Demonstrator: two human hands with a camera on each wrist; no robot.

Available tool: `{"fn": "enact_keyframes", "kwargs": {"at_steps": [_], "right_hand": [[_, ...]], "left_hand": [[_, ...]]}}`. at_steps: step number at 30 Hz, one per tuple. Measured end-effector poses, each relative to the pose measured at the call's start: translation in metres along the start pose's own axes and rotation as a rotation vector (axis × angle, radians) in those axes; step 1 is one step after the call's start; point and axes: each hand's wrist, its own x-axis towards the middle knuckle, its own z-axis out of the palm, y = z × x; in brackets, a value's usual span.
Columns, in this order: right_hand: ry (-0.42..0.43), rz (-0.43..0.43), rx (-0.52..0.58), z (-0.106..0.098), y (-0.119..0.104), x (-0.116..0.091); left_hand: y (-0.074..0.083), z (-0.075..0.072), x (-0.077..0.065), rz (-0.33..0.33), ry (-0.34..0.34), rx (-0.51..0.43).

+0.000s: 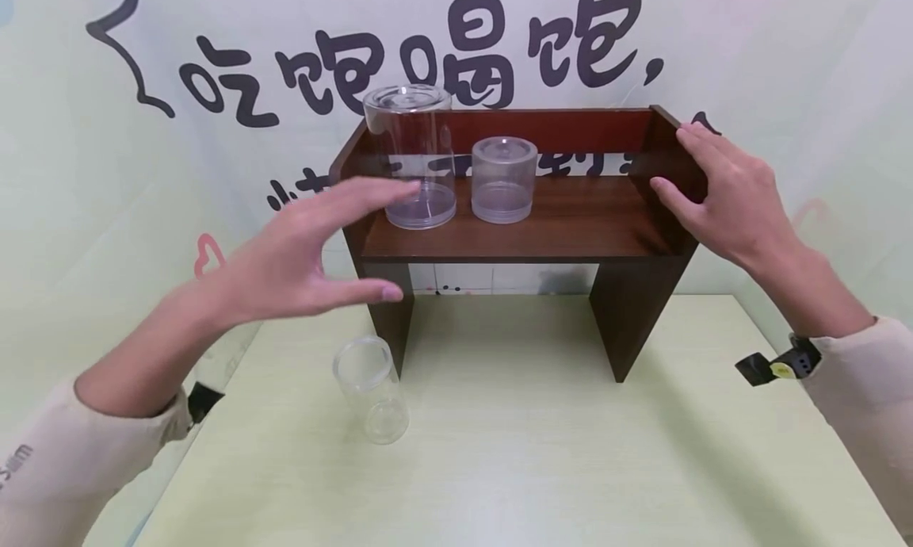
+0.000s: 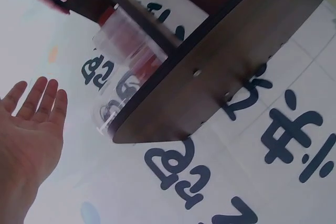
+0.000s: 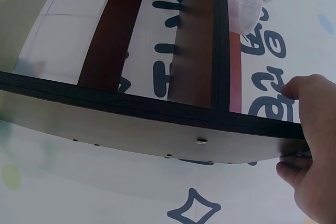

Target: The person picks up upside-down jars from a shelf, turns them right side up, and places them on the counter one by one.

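A tall clear jar [image 1: 412, 154] stands at the left end of the top board of a dark brown desktop shelf [image 1: 513, 238]. Beside it, to the right, is a shorter clear jar [image 1: 503, 182]. My left hand [image 1: 307, 250] hovers in front of the shelf's left side, thumb and fingers spread apart and holding nothing; in the left wrist view its palm [image 2: 31, 140] faces the camera. With my right hand [image 1: 742, 190] I grip the upper edge of the shelf's right side panel [image 3: 157, 129], thumb on the inner face and fingers outside.
A clear, narrow jar [image 1: 371, 388] stands on the pale table [image 1: 513, 452], in front of the shelf's left leg. Behind the shelf hangs a white backdrop [image 1: 756, 47] with large black lettering.
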Motion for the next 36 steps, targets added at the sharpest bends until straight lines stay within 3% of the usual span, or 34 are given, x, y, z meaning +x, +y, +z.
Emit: {"fn": "enact_keyframes", "kwargs": {"at_steps": [7,10,13,18,22,26,36], "right_hand": [[-0.001,-0.006,-0.005,0.002,0.000,0.000],[-0.003,-0.007,-0.006,0.002,-0.001,0.000],[0.000,-0.013,-0.001,0.004,-0.002,0.001],[0.027,-0.010,0.013,0.005,-0.002,0.000],[0.043,-0.006,0.014,0.007,-0.001,-0.002],[0.047,-0.012,0.009,0.008,-0.002,-0.002],[0.044,0.005,0.004,0.004,-0.001,-0.002]], "left_hand": [[-0.009,-0.016,0.028,-0.068,0.094,0.070],[-0.013,-0.022,0.036,-0.139,0.146,0.102],[-0.021,-0.027,0.043,-0.258,0.161,0.129],[-0.039,-0.031,0.059,-0.462,0.070,0.163],[-0.053,-0.032,0.073,-0.551,-0.003,0.187],[-0.063,-0.032,0.083,-0.602,-0.043,0.204],[-0.079,-0.025,0.101,-0.628,-0.093,0.203]]}}
